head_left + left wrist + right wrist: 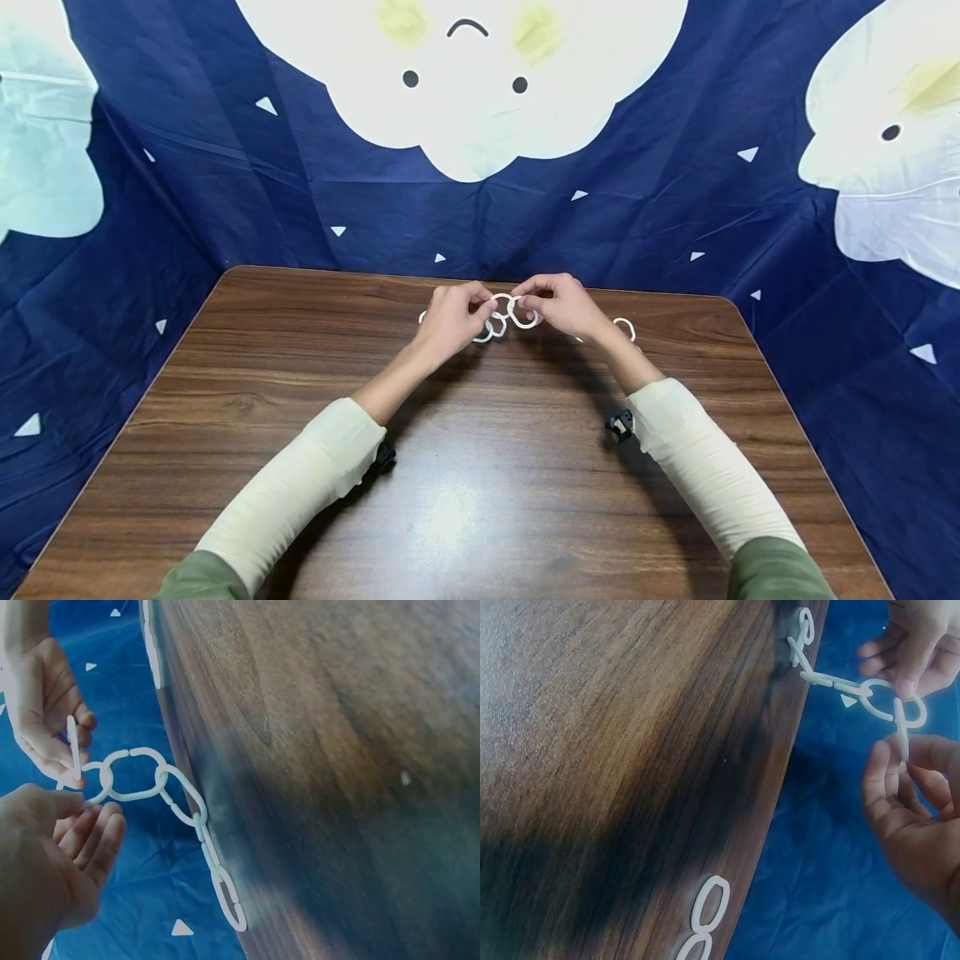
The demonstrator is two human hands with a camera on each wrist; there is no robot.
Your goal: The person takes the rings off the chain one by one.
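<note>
My left hand (453, 317) pinches the end link of a white plastic chain (133, 774) between thumb and fingers. The chain droops from there, its far links lying along the table edge in the left wrist view. Opposite, my right hand (564, 305) pinches a single white chain link (901, 731) by its lower part in the right wrist view. This link crosses the chain's end link in both wrist views; I cannot tell whether the two are joined. Both hands are raised near the table's back edge, fingertips close together.
Loose white links (711, 904) lie near the back edge of the brown wooden table (465, 433); one link (624, 329) shows right of my right forearm. A dark blue curtain (480, 225) with cloud prints hangs behind the table. Each wrist wears a small black camera (620, 426).
</note>
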